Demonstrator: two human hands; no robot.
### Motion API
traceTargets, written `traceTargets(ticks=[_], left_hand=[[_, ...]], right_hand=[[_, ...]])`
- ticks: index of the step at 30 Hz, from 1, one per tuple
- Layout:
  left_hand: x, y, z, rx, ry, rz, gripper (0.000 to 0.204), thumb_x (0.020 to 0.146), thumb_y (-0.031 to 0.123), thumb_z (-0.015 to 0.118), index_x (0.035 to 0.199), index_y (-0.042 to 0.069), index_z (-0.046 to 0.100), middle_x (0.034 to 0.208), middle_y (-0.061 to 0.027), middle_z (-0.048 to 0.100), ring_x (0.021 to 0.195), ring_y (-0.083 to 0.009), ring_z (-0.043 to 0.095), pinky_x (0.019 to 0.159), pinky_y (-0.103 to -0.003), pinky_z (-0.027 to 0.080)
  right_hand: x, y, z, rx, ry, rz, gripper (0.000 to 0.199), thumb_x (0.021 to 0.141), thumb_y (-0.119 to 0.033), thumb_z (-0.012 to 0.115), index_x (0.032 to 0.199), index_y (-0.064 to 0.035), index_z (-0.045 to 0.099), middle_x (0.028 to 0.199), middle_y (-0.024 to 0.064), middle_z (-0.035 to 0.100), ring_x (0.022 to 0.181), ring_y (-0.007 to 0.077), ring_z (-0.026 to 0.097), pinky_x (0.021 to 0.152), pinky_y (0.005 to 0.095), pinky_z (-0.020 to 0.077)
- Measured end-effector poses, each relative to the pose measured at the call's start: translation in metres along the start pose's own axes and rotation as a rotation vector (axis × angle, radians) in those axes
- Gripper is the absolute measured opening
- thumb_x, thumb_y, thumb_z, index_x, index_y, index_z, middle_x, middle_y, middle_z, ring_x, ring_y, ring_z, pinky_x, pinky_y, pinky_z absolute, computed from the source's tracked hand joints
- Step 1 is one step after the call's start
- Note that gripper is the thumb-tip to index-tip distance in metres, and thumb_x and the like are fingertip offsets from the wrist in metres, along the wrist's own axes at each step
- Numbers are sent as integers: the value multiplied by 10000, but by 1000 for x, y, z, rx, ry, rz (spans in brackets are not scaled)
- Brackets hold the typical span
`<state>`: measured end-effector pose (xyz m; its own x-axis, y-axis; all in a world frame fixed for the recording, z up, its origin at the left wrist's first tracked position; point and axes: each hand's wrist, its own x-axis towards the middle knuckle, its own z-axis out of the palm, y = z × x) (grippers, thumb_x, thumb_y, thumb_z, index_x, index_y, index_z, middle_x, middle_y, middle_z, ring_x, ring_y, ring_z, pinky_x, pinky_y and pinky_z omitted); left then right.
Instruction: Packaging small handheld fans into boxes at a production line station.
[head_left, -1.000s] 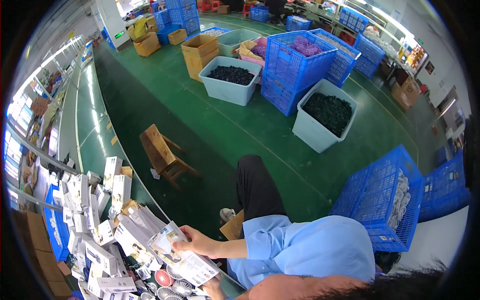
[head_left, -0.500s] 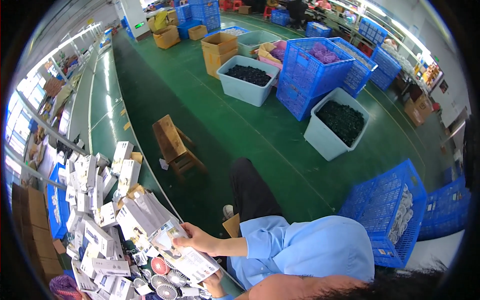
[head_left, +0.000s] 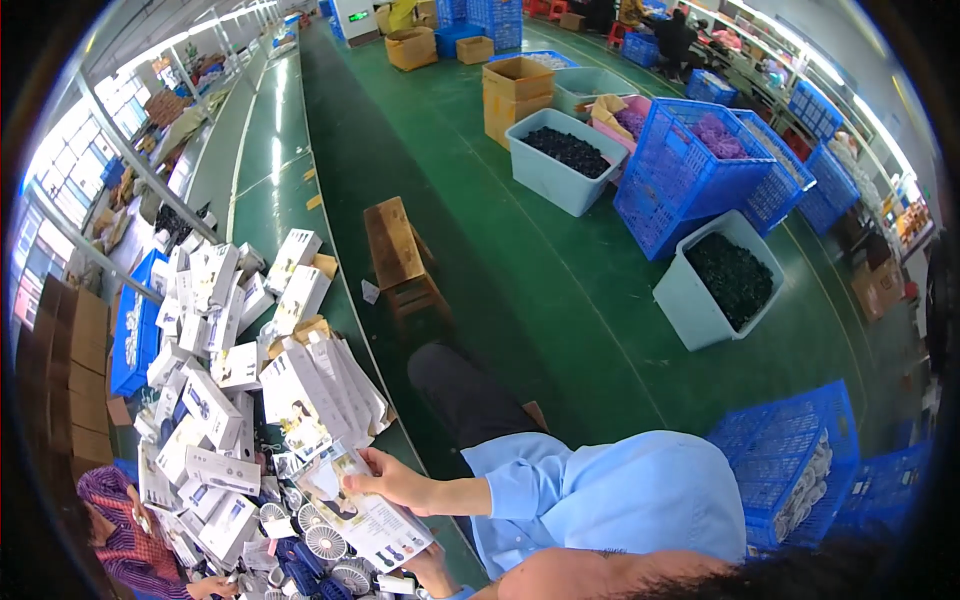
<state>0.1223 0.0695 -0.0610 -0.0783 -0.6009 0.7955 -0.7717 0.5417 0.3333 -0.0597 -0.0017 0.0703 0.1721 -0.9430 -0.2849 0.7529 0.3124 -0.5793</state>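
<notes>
My right hand (head_left: 398, 482) is closed round the upper part of a white printed carton (head_left: 372, 518), its thumb across the front. The carton is tilted over the near edge of the table. At its lower end is my left hand (head_left: 432, 570), with fingers partly hidden behind the carton; it appears to grip that end. Beside the carton lies a stack of flattened white cartons (head_left: 325, 385). Small white handheld fans (head_left: 326, 541) and dark blue fans (head_left: 300, 568) lie loose just left of my hands.
Filled white boxes (head_left: 212, 410) are heaped on the long green table. Another person in a striped sleeve (head_left: 115, 490) works at lower left. A wooden stool (head_left: 390, 245) stands on the green floor. Pale tubs (head_left: 680, 300) and blue crates (head_left: 650, 190) of parts stand farther right.
The view has shifted, so the table and floor items sit farther right and lower. More of the other person and the dark blue fans show. My hands still hold the carton.
</notes>
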Motion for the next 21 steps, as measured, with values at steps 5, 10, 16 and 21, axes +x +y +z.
traceTargets(ticks=[5,10,16,21], left_hand=[[-3,-2,-8,20,3,-4,306,868,181,564,1014,-88,563,977,-241,591,875,-352,580,778,-443,475],[-3,-1,-11,36,-6,-4,305,871,179,560,1017,-88,563,982,-242,591,879,-353,581,780,-444,475],[-7,0,-2,-18,-31,6,303,875,177,554,1020,-89,563,987,-243,591,884,-355,582,782,-445,475],[-17,6,-24,36,-64,-13,302,878,175,550,1023,-90,563,991,-244,591,888,-356,582,784,-445,476]], right_hand=[[2,0,10,9,-3,55,636,778,-315,735,1232,-7,413,1114,104,535,1033,158,518,891,303,405],[3,10,19,-50,-29,57,644,783,-322,729,1243,-7,406,1114,104,534,1029,164,517,894,300,402],[4,7,17,-101,-53,24,593,790,-313,727,1215,-47,410,1071,73,518,995,139,484,872,282,386],[6,21,20,-121,-78,85,681,777,-329,731,1266,-2,389,1139,120,519,1043,180,506,914,310,390]])
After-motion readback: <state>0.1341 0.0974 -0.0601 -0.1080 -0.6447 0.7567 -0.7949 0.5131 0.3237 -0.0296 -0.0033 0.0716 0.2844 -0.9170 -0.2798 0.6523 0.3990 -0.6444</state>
